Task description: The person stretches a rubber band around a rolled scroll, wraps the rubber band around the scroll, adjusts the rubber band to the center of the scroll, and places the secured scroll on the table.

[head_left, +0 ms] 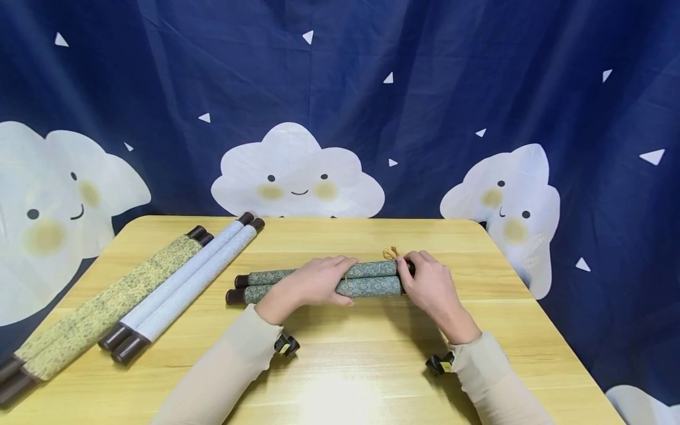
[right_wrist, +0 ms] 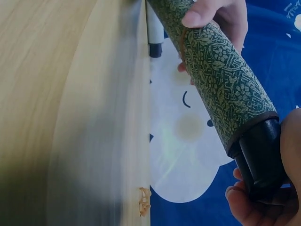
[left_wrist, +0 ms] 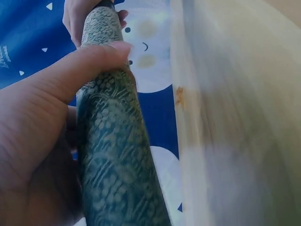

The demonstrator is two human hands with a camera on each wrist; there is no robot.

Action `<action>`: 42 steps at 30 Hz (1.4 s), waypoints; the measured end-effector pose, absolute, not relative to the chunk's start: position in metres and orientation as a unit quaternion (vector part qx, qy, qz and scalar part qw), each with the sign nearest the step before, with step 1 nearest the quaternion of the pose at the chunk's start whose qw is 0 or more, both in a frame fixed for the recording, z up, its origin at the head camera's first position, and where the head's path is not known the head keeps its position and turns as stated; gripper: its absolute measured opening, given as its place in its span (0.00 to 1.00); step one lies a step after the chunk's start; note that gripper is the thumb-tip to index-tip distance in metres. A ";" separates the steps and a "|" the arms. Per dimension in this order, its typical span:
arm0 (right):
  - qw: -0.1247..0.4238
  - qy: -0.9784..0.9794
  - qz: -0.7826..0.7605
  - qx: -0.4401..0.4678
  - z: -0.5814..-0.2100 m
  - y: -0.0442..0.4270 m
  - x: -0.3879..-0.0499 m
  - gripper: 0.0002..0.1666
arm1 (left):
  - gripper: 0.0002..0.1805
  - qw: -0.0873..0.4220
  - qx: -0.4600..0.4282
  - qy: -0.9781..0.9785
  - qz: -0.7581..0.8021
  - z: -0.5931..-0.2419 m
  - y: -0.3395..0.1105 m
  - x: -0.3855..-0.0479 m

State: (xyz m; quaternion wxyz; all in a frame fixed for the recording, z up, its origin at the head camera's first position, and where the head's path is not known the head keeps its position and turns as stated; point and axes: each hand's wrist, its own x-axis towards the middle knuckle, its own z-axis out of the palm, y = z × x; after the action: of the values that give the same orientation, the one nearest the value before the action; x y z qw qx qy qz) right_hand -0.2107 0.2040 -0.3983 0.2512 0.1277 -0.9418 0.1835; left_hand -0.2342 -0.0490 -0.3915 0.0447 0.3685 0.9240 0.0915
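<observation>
A green patterned double scroll (head_left: 372,286) with dark end knobs lies crosswise over the middle of the table in the head view. My left hand (head_left: 313,280) grips it around the middle, thumb on the near side. At its right end my right hand (head_left: 431,287) holds the dark knobs. In the right wrist view the fingers (right_wrist: 242,202) curl under the black end (right_wrist: 261,155). A thin cord (head_left: 347,283) circles the scroll beside my left hand, and an orange-brown tassel (head_left: 391,253) lies just behind the scroll. The left wrist view shows my left thumb (left_wrist: 101,59) across the green cloth (left_wrist: 117,155).
To the left, a pale blue double scroll (head_left: 186,280) and a yellow patterned one (head_left: 111,301) lie slanted side by side on the wooden table (head_left: 340,360). Behind the table's far edge hangs a dark blue curtain (head_left: 340,77) with white clouds.
</observation>
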 end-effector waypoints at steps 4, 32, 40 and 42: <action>0.253 -0.941 0.185 0.125 -0.397 0.206 -0.211 0.20 | 0.52 0.044 0.358 0.929 0.089 -0.392 -0.052 -0.236; 0.247 -0.945 0.183 0.117 -0.397 0.204 -0.209 0.20 | 0.53 0.040 0.375 0.920 0.104 -0.396 -0.054 -0.239; 0.239 -0.947 0.186 0.110 -0.396 0.210 -0.213 0.21 | 0.52 0.043 0.360 0.926 0.102 -0.395 -0.060 -0.242; 0.235 -0.948 0.187 0.107 -0.395 0.212 -0.213 0.21 | 0.52 0.042 0.359 0.927 0.102 -0.394 -0.061 -0.242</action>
State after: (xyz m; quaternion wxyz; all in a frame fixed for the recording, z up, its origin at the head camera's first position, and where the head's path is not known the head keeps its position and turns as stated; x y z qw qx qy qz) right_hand -0.2132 0.2120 -0.3951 0.2354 0.1070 -0.9477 0.1869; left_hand -0.2421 -0.0610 -0.3944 0.0424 0.3591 0.9267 0.1022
